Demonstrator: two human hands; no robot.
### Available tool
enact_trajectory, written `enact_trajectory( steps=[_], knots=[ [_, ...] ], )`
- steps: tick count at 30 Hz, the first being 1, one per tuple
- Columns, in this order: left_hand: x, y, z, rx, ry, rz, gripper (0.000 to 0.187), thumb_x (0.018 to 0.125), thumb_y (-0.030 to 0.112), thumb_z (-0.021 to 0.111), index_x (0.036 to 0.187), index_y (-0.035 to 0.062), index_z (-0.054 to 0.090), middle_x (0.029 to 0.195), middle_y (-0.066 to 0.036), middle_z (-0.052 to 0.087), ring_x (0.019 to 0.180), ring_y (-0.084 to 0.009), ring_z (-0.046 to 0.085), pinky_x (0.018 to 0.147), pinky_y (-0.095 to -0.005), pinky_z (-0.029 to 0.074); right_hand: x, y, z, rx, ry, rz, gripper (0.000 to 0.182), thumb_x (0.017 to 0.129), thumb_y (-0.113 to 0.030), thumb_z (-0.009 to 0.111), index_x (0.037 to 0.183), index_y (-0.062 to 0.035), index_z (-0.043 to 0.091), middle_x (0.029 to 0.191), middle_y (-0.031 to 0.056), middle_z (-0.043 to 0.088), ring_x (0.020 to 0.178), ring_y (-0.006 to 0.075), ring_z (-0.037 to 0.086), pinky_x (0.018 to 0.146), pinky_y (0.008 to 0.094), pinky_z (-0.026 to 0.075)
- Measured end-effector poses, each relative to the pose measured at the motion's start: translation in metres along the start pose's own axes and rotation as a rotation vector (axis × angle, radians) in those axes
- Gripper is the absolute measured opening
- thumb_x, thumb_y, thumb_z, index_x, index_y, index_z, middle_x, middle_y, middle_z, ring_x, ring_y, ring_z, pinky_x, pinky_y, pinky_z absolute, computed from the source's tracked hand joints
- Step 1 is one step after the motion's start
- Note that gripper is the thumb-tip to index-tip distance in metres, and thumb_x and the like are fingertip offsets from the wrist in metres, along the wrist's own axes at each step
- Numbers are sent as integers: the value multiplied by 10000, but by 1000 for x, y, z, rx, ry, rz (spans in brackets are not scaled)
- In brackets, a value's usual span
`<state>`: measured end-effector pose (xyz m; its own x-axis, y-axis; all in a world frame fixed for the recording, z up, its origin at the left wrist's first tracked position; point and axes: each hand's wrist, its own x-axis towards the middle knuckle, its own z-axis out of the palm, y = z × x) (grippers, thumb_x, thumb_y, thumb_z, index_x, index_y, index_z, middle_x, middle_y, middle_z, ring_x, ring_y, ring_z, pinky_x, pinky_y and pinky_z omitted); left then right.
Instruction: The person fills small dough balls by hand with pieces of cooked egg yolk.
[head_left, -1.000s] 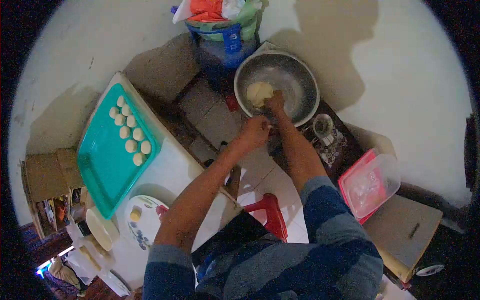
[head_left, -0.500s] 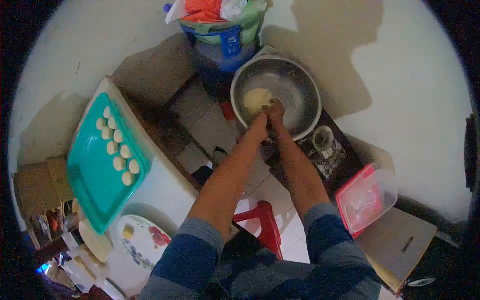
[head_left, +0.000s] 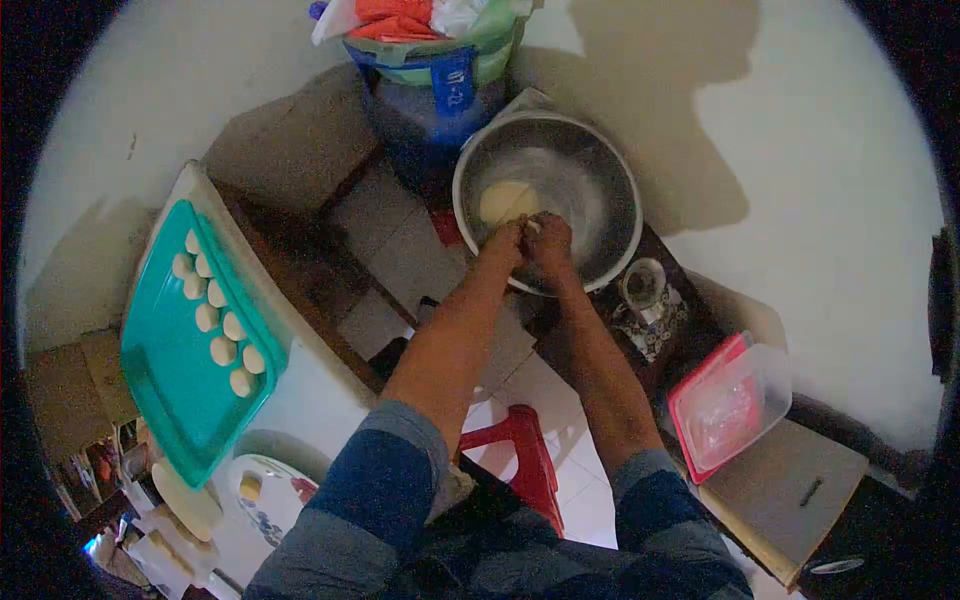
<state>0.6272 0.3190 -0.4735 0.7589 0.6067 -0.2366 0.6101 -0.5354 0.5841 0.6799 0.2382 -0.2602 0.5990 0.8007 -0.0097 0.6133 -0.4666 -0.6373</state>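
A large metal basin (head_left: 610,235) holds a pale lump of dough (head_left: 508,202) at its left side. Over the basin's near part, my left hand (head_left: 507,240) and my right hand (head_left: 551,243) meet with fingers closed. A small pale piece of dough (head_left: 533,228) shows between them, mostly covered by the fingers. To the left, a teal tray (head_left: 180,400) carries several round, pale dough pieces (head_left: 223,350), lined up along its right side.
A floral plate (head_left: 290,520) with a small pale block stands below the tray. Right of the basin are a glass jar (head_left: 643,285) and a clear plastic container (head_left: 745,405) with a red lid. A red stool (head_left: 535,470) stands below; a blue bin (head_left: 430,110) is behind.
My hands have drawn slightly back from the dough lump toward the basin's near rim, and a pale piece now shows between them. The view has shifted a little.
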Motion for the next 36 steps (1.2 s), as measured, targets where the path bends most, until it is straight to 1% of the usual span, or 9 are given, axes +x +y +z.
enact_trajectory(
  steps=[2, 3, 15, 22, 24, 26, 28, 30, 36],
  knots=[
    [-15, 31, -48, -1678, -311, -693, 452, 1033, 427, 578, 1230, 31, 671, 1140, -136, 685, 961, -325, 619, 829, -436, 499, -7, 9, 0, -62, 27, -21, 303, 825, -214, 746, 1039, 0, 741, 979, 224, 727, 919, 412, 695, 853, 485, 547],
    [-13, 29, -45, -1678, -318, -698, 452, 1033, 427, 578, 1230, 31, 671, 1140, -136, 685, 961, -325, 619, 829, -436, 499, -11, 11, -2, -65, 25, -15, 303, 825, -214, 746, 1039, 0, 741, 979, 224, 727, 919, 412, 695, 853, 485, 547],
    [-57, 80, -129, -378, -209, -159, 351, 1061, 318, 547, 1247, 24, 589, 1044, -100, 668, 816, -267, 615, 782, -395, 515, -90, -38, -107, 70, -87, 30, 283, 887, -169, 713, 1119, -9, 729, 1057, 204, 741, 980, 350, 723, 859, 430, 552],
    [-76, 127, -126, 38, 18, 494, 650, 765, 389, 784, 1247, -11, 609, 1163, -161, 671, 1017, -329, 674, 929, -414, 517, -139, -59, -172, 285, -30, 152, 313, 933, -227, 727, 1141, 7, 721, 1075, 167, 739, 970, 280, 713, 861, 373, 546],
    [-51, 179, -131, -620, -212, -24, 560, 789, 399, 769, 1138, -29, 674, 1107, -202, 719, 989, -378, 695, 927, -432, 528, -151, -46, -175, 364, -9, 188, 310, 937, -228, 726, 1144, 3, 723, 1085, 157, 733, 957, 271, 707, 859, 365, 542],
    [-55, 223, -209, -290, 24, 97, 468, 872, 384, 713, 1047, -50, 701, 1043, -250, 727, 970, -432, 698, 886, -450, 537, -165, -18, -166, 411, 10, 187, 302, 946, -227, 721, 1157, -12, 722, 1129, 129, 720, 977, 248, 693, 867, 353, 528],
    [-54, 231, -263, -654, 305, 337, 378, 956, 311, 620, 1094, -32, 698, 1076, -283, 704, 988, -468, 677, 874, -464, 533, -180, -9, -170, 284, 11, 106, 288, 952, -214, 716, 1163, -18, 720, 1120, 118, 714, 972, 237, 681, 872, 350, 520],
    [-58, 221, -304, -439, 571, 139, 319, 996, 243, 552, 1124, -8, 702, 1078, -297, 695, 1023, -457, 670, 900, -468, 516, -197, -1, -168, 152, 14, 25, 274, 958, -200, 711, 1169, -25, 719, 1112, 108, 708, 966, 227, 669, 877, 347, 511],
    [-49, 91, -177, 238, 229, 193, 463, 998, 217, 533, 1402, -6, 558, 1578, -228, 386, 1431, -404, 397, 1179, -522, 337, -241, 11, -133, 332, -118, 174, 215, 975, -132, 677, 1164, -33, 711, 1044, 139, 698, 977, 251, 662, 904, 363, 510]
  ],
)
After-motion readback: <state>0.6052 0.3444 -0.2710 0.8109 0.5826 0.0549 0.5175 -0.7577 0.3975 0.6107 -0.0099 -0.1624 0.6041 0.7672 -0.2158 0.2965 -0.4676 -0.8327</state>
